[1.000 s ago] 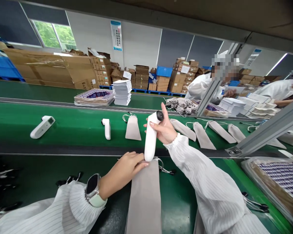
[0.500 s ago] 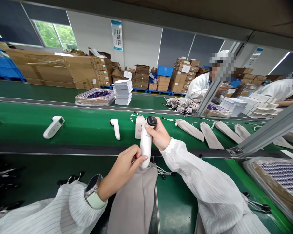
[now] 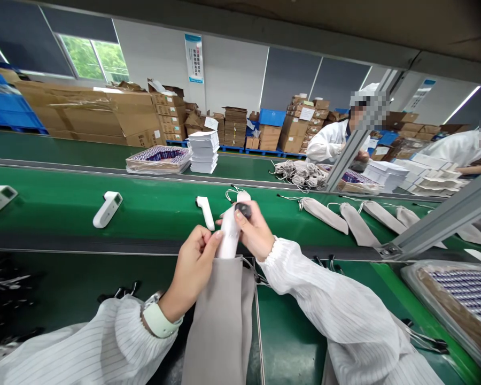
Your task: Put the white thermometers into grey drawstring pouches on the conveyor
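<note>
My right hand [image 3: 256, 227] is closed around the black-tipped head of a white infrared thermometer [image 3: 229, 238], held upright. The thermometer's lower end is hidden inside the mouth of a grey drawstring pouch [image 3: 218, 321], which hangs down toward me. At the left edge of that mouth, my left hand [image 3: 196, 262] is closed, its thumb against the thermometer's side; its grip on the cloth is partly hidden. White cords with black ends stick out right of the mouth. Beyond my hands, another thermometer [image 3: 206, 212] and a filled-looking pouch [image 3: 243, 196] lie on the green conveyor belt [image 3: 156, 208].
More thermometers [image 3: 107, 209] lie leftward on the belt, several grey pouches [image 3: 324, 215] rightward. A metal post [image 3: 355, 139] slants up at right. A tray of striped items [image 3: 460, 294] stands near right, black-ended cords [image 3: 8, 289] near left. Co-workers [image 3: 332, 141] sit across the line.
The thermometer's lower end has gone down into the pouch mouth, and the thermometer has shifted left. My left hand has moved slightly left to the pouch's edge. Belt items have moved right.
</note>
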A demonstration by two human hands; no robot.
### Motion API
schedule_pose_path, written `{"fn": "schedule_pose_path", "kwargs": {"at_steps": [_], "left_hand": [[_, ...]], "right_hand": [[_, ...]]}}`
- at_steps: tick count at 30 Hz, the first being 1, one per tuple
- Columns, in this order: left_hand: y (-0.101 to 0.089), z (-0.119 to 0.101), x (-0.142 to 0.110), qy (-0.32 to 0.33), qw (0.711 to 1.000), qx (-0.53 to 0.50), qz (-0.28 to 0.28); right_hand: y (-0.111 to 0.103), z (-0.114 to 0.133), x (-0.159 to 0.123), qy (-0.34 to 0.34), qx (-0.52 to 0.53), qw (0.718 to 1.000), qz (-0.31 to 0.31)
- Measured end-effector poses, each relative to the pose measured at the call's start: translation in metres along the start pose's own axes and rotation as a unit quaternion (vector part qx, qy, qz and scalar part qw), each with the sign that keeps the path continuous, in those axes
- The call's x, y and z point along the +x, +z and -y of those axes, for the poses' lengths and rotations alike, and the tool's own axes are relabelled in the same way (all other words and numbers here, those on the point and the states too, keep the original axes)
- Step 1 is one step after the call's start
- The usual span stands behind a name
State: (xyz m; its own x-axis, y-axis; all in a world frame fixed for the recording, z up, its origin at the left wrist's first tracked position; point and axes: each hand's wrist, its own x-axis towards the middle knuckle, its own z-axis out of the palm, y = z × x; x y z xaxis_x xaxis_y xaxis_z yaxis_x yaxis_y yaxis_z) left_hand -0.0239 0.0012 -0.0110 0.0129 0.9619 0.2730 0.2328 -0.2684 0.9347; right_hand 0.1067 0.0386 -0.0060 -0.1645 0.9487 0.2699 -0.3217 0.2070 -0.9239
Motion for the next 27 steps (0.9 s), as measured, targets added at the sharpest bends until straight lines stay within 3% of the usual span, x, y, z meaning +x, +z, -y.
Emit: {"fn": "schedule_pose_path", "kwargs": {"at_steps": [3,6,8,13,15,18,21,24,27], "left_hand": [[-0.007,-0.002,0.008,-0.011,0.997,-0.028,-0.068],[-0.012,-0.005,0.013,-0.026,0.994,-0.047,-0.092],[-0.013,-0.008,0.014,-0.036,0.993,-0.062,-0.098],[-0.014,-0.011,0.016,-0.050,0.989,-0.100,-0.095],[-0.015,-0.012,0.017,-0.053,0.994,-0.078,-0.063],[-0.016,-0.016,0.016,-0.048,0.998,-0.022,-0.018],[-0.017,-0.018,0.014,-0.023,0.999,-0.012,-0.045],[-0.016,-0.018,0.011,-0.018,0.995,-0.063,-0.078],[-0.014,-0.018,0.010,-0.032,0.988,-0.127,-0.088]], "right_hand": [[0.006,-0.002,-0.010,0.067,-0.109,0.982,0.136],[0.011,0.004,-0.018,0.127,-0.171,0.957,0.197],[0.013,0.009,-0.022,0.110,-0.228,0.948,0.194],[0.016,0.011,-0.023,-0.050,-0.341,0.919,0.191],[0.013,0.005,-0.020,-0.045,-0.334,0.925,0.176],[0.009,-0.002,-0.015,-0.003,-0.300,0.949,0.092],[0.013,-0.005,-0.017,0.025,-0.260,0.964,0.042],[0.027,-0.007,-0.031,-0.016,-0.287,0.957,0.031],[0.045,-0.016,-0.052,-0.112,-0.350,0.930,0.016]]}}
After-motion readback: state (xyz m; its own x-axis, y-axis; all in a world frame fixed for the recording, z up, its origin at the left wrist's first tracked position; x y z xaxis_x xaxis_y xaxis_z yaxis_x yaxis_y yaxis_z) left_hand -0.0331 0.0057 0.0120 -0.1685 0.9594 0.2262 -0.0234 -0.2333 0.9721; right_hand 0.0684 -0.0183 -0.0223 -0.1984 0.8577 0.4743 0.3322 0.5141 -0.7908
